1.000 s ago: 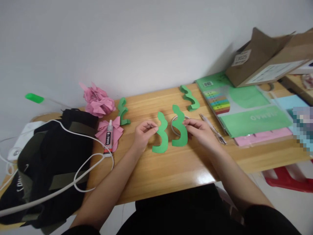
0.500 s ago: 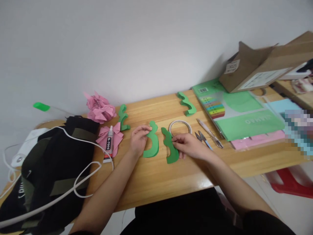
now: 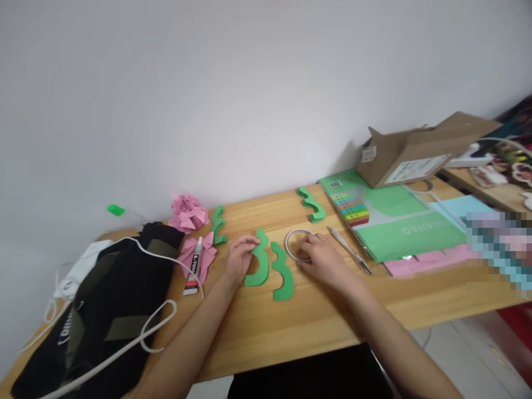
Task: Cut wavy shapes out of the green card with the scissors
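My left hand (image 3: 240, 257) pinches the upper edge of a green wavy paper cutout (image 3: 261, 271) standing on the table. Just right of it a second green wavy paper cutout (image 3: 284, 282) lies flat and untouched. A narrow white roll of tape (image 3: 290, 254) lies beyond that piece, and my right hand (image 3: 326, 260) has its fingers and thumb closed on the roll's right side. The scissors are hidden, apparently beneath my right hand. Beside that hand lies a clear pen (image 3: 348, 249).
Further green folded cutouts (image 3: 219, 224) (image 3: 311, 205) stand near the wall. Pink paper flowers (image 3: 189, 213) and a glue tube (image 3: 193, 269) lie left. A black bag (image 3: 108, 316) with a white cable covers the left end. Green paper packs (image 3: 415, 233) and a cardboard box (image 3: 411, 155) occupy the right.
My right hand has let go of the second green cutout, which now lies on the table, and moved right to the tape roll. The view has tilted upward; my left hand keeps its cutout.
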